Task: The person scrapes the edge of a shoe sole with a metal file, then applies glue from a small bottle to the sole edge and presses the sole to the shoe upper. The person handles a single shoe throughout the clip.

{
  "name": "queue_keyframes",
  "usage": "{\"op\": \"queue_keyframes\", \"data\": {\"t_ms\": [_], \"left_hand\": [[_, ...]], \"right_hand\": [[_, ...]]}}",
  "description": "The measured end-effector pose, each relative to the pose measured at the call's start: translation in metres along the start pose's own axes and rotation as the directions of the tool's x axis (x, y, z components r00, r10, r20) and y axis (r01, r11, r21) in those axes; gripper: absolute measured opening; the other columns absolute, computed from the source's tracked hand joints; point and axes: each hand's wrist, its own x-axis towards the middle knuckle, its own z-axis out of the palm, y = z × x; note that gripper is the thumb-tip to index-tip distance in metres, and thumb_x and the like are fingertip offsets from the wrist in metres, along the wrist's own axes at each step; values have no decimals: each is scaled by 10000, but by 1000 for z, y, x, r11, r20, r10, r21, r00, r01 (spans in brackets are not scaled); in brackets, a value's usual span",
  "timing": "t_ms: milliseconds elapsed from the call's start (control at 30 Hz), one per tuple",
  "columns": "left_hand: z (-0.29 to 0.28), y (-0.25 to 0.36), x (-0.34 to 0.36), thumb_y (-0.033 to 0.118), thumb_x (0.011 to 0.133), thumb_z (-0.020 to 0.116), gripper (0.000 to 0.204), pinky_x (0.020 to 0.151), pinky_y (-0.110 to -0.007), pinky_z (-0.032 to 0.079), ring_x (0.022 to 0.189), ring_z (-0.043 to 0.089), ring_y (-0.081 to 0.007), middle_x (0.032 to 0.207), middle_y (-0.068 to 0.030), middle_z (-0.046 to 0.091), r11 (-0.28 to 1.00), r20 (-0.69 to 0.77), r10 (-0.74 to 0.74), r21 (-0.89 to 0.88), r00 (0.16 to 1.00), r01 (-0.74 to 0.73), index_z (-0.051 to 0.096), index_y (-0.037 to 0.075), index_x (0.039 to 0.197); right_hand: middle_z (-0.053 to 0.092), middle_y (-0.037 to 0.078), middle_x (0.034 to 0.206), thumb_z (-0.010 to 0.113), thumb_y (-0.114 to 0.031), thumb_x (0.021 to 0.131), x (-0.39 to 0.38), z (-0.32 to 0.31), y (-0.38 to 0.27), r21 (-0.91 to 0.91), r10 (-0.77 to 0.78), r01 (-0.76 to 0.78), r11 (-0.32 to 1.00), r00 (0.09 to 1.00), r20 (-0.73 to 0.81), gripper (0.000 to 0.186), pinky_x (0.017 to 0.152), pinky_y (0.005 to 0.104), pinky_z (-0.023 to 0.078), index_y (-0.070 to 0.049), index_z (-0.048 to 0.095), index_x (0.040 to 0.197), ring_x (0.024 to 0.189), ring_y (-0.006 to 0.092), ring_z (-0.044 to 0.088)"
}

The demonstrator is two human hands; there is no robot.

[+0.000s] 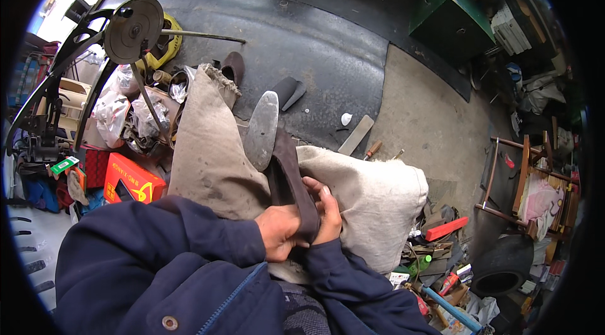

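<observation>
A dark brown shoe (307,209) lies lengthwise over my lap, its toe pointing away from me. My left hand (279,229) is closed at the heel end, its fingers partly hidden in the shoe's opening. Along the right side of the shoe, my right hand (328,214) has its fingers bent round the edge. Just left of the toe stands a grey metal foot-shaped plate (261,130); its lower end is hidden. A worn beige canvas cloth (211,146) covers both my legs. Another brown shoe (234,66) sits on the floor beyond my left knee.
At the left are a black machine with a round handwheel (133,29) and an orange-red box (132,179). Dark flat pieces (285,92), a flat bar (357,136) and a wooden-handled tool (373,150) lie ahead. A tyre (503,269) and clutter fill the right.
</observation>
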Motion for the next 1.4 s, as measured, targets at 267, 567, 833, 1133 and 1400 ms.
{"op": "queue_keyframes", "data": {"t_ms": [267, 567, 833, 1133, 1400], "left_hand": [[3, 1, -1, -36, 690, 702, 412, 905, -439, 507, 1071, 600, -425, 1119, -190, 634, 999, 12, 6, 41, 1000, -7, 646, 32, 1093], [0, -1, 0, -40, 698, 692, 397, 905, -439, 504, 1066, 598, -425, 1109, -190, 635, 999, 37, -29, 21, 999, 29, 645, 32, 1086], [0, 0, -2, -50, 697, 670, 407, 918, -447, 501, 1075, 591, -440, 1121, -191, 634, 999, 42, -52, -4, 998, 52, 644, 28, 1095], [2, 2, -1, -35, 703, 699, 367, 883, -444, 505, 1038, 597, -430, 1082, -184, 634, 999, 8, -17, -29, 1000, 17, 651, 35, 1060], [0, 1, -1, -34, 700, 699, 331, 849, -439, 512, 1004, 604, -417, 1041, -178, 633, 1000, 12, -30, 3, 999, 30, 648, 31, 1020]], "right_hand": [[599, 136, 1252, 371, -383, 1056, -4, 3, -1, 64, 4, -4, 998, 1000, -5, 521, 1021, 322, 442, 39, 543, 1310, 1133, 202, 584], [602, 147, 1238, 371, -358, 1046, -1, 2, -2, -28, 23, -24, 999, 999, -36, 507, 1028, 330, 438, 42, 548, 1302, 1151, 208, 571], [619, 138, 1226, 395, -352, 1034, -2, 4, 0, 17, -13, 13, 1000, 1000, -25, 495, 1003, 318, 450, 36, 564, 1290, 1117, 202, 587], [606, 143, 1242, 429, -292, 1017, -3, 2, 2, 146, -14, 8, 989, 999, 41, 443, 1016, 323, 451, 39, 550, 1285, 1135, 209, 584], [611, 136, 1235, 447, -267, 998, -1, 4, -2, 59, -37, 34, 998, 999, 40, 426, 1006, 311, 458, 29, 547, 1287, 1110, 195, 596]]}}
